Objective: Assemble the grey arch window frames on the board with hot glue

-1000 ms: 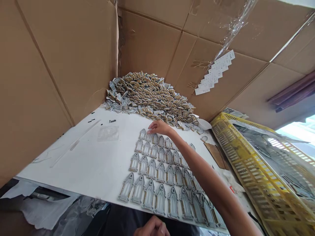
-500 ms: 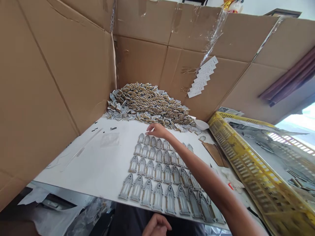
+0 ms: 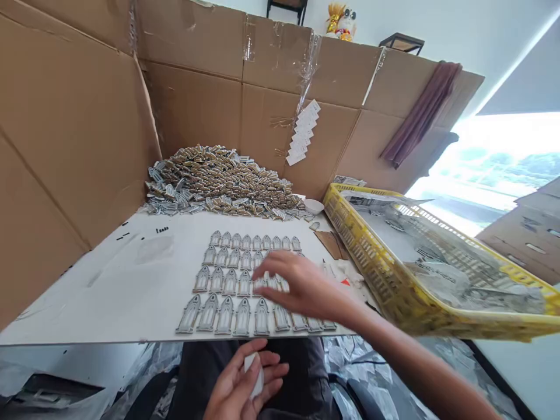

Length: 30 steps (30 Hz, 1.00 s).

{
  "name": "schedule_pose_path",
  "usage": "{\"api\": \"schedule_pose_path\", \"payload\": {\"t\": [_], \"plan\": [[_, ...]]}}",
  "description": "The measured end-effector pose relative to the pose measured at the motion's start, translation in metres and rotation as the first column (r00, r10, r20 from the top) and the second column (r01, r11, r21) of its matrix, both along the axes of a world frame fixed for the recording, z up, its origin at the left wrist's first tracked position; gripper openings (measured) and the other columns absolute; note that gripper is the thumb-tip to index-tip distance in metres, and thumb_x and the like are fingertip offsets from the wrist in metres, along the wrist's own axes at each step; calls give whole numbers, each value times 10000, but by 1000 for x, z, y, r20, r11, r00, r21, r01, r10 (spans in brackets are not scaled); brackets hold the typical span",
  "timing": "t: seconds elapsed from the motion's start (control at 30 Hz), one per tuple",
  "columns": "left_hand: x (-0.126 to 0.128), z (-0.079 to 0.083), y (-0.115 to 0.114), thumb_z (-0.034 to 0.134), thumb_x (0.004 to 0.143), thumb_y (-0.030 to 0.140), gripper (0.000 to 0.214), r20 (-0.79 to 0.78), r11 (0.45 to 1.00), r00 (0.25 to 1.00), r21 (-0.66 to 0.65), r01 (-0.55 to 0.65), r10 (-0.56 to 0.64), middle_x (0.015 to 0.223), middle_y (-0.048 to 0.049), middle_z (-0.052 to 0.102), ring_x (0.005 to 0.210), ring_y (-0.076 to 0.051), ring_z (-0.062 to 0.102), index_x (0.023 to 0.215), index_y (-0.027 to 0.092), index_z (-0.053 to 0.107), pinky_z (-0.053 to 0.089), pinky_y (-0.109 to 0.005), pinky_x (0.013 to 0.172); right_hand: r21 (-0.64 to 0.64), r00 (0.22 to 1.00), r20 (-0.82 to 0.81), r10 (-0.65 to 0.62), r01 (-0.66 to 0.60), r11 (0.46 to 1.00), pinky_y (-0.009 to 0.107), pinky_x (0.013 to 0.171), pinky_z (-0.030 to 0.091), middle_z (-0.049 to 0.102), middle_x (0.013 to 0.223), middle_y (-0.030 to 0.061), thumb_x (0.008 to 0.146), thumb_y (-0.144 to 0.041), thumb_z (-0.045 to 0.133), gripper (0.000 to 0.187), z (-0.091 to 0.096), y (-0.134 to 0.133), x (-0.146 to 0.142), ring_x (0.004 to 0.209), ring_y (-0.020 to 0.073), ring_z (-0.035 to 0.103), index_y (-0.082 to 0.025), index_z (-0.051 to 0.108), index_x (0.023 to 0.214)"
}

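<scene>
My left hand (image 3: 234, 385) is in front of the table edge, low over my lap, its thumb pressing a small white, smooth-edged object (image 3: 258, 382) against the fingers; its kind I cannot make out. Over the arranged pieces hovers my right hand (image 3: 297, 283), fingers apart and slightly blurred, with nothing visible in it. Beneath it lie rows of grey arched window-shaped pieces (image 3: 225, 315) with brownish edges, flat on the white table (image 3: 109, 291). The hand and forearm hide some pieces in the middle rows.
A large heap of similar pieces (image 3: 219, 181) lies against the cardboard wall (image 3: 188, 105). Beside it stands a white bowl (image 3: 314, 206). At right is a yellow plastic crate (image 3: 371, 251) with plastic bags. Small black bits (image 3: 161, 230) lie at left, near a clear bag (image 3: 155, 249).
My right hand has drawn back from the far row toward me. My left hand has come further into view, now showing the white object. The camera view has turned right.
</scene>
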<state>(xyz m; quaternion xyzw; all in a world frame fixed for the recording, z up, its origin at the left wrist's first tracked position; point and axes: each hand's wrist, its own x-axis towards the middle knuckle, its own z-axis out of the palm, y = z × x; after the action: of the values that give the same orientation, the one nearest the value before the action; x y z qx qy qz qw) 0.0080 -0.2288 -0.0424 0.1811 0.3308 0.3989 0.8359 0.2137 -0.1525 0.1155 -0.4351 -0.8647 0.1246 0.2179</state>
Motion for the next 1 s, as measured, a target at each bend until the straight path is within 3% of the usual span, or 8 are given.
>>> {"api": "schedule_pose_path", "payload": {"t": [0.13, 0.27, 0.37, 0.5, 0.73, 0.87, 1.0], "plan": [[7, 16, -9, 998, 751, 456, 509, -128, 996, 992, 86, 27, -16, 1067, -137, 837, 1035, -322, 804, 1147, 183, 832, 638, -382, 914, -234, 984, -124, -129, 98, 967, 302, 919, 519, 712, 1165, 25, 1032, -387, 729, 262, -36, -84, 9, 1087, 192, 687, -269, 703, 1265], [16, 22, -19, 966, 790, 480, 494, -186, 985, 979, 131, 112, -87, 1194, -137, 818, 1183, -326, 755, 1172, 195, 838, 640, -354, 965, -388, 911, -312, -269, 136, 912, 291, 979, 525, 705, 1222, 15, 997, -322, 780, 345, -77, -123, 13, 1101, 169, 680, -300, 694, 1330], [24, 18, -24, 955, 809, 460, 443, -220, 973, 964, 137, 184, -151, 1193, -131, 809, 1229, -326, 723, 1148, 196, 847, 637, -353, 994, -439, 852, -414, -321, 122, 890, 299, 982, 534, 708, 1235, 22, 987, -322, 796, 397, -98, -134, 15, 1112, 171, 687, -322, 705, 1373], [30, 7, -27, 906, 872, 451, 313, -234, 969, 947, 61, 239, -219, 1150, -95, 792, 1135, -271, 735, 1048, 199, 847, 638, -341, 981, -488, 789, -492, -368, 101, 867, 308, 919, 550, 722, 1147, 22, 983, -325, 800, 348, -115, -137, 23, 1026, 168, 695, -333, 760, 1328], [38, -2, -25, 852, 929, 404, 264, -188, 984, 966, -15, 179, -179, 1150, -87, 746, 1092, -223, 683, 1098, 204, 823, 605, -297, 965, -520, 737, -510, -443, 146, 841, 281, 816, 534, 690, 1062, 11, 960, -183, 778, 343, -138, -137, 22, 922, 148, 653, -311, 781, 1278], [41, -3, -25, 874, 882, 337, 201, -145, 992, 984, -92, 89, -102, 1006, -57, 695, 959, -191, 648, 1016, 197, 823, 591, -250, 830, -520, 749, -490, -447, 161, 839, 304, 896, 543, 677, 1124, 12, 944, -182, 804, 399, -142, -141, 16, 985, 160, 653, -322, 743, 1312], [41, -2, -23, 929, 776, 305, 263, -176, 987, 984, -160, 11, -40, 1017, -48, 686, 926, -181, 629, 993, 189, 838, 579, -246, 815, -481, 824, -399, -402, 185, 857, 343, 1002, 532, 665, 1255, 29, 944, -198, 815, 508, -137, -149, 12, 1140, 192, 651, -346, 664, 1406]]}}
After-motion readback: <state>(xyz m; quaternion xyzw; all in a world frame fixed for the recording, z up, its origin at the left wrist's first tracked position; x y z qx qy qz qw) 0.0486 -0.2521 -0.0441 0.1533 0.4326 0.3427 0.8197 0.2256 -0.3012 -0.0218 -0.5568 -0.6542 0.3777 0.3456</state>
